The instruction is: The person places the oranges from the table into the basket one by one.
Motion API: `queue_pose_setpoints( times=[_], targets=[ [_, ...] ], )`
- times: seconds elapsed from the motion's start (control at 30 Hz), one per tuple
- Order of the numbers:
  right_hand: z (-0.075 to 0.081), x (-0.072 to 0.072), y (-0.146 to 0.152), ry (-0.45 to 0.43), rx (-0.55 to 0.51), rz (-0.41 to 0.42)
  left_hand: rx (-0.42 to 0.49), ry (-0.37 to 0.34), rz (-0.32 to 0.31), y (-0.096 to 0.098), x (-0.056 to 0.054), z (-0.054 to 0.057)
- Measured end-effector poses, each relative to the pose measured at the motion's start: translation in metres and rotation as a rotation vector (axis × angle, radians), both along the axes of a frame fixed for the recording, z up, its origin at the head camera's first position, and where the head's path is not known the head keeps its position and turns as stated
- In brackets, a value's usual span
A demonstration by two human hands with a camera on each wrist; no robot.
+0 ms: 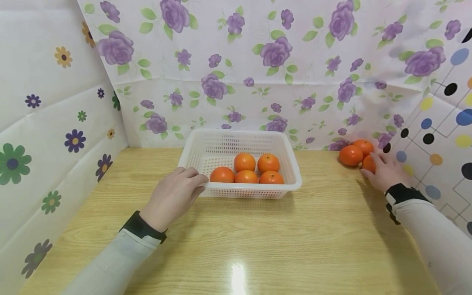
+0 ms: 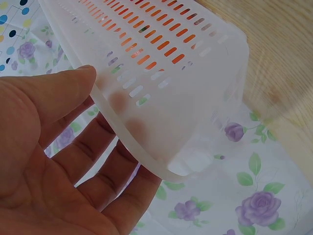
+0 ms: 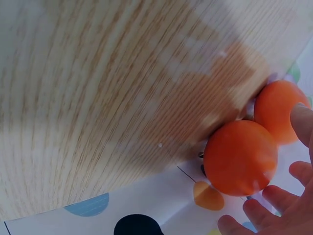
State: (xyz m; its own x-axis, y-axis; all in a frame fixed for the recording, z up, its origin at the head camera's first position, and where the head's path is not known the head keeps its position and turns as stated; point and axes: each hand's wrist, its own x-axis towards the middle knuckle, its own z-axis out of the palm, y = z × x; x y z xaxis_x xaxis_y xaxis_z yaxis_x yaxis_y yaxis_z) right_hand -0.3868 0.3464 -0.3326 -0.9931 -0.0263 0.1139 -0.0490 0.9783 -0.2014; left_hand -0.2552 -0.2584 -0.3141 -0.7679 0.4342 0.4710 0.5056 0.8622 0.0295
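Observation:
My left hand (image 1: pixel 176 196) grips the near left corner of a white plastic basket (image 1: pixel 295 180), thumb on one side of the rim and fingers on the other. In the left wrist view the rim of the basket (image 2: pixel 205 98) runs between thumb and fingers. Inside the basket lie several oranges (image 1: pixel 246 177), mostly along its near side and to the right. At the far right, my right hand (image 1: pixel 389 174) reaches over an orange (image 1: pixel 368 163). Its fingers are spread beside an orange (image 3: pixel 239 159) in the right wrist view, with the thumb over another one.
Two more oranges (image 1: pixel 351 155) sit left of the right hand, near the back edge of the wooden table (image 1: pixel 295 237). A flowered cloth (image 1: pixel 236 82) hangs behind the basket, with patterned sheets (image 1: pixel 435 155) along both sides.

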Motion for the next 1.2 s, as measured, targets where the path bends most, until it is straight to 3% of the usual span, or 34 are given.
queue_pose_setpoints(
  times=[0.3, 0.73, 1.0, 1.2],
  targets=[
    [-0.001, -0.005, -0.003, -0.032, 0.002, -0.006, -0.007, -0.007, 0.003, 0.000, 0.000, 0.001],
    [-0.002, -0.006, -0.007, 0.013, 0.021, -0.054, -0.005, -0.003, 0.007, 0.000, 0.001, 0.001],
    [-0.024, -0.025, 0.010, 0.047, -0.017, -0.114, 0.005, -0.013, 0.007, 0.000, 0.001, 0.001],
    [-0.007, -0.011, -0.009, 0.041, -0.058, -0.140, 0.008, -0.015, 0.004, 0.000, 0.001, 0.002]
  ],
)
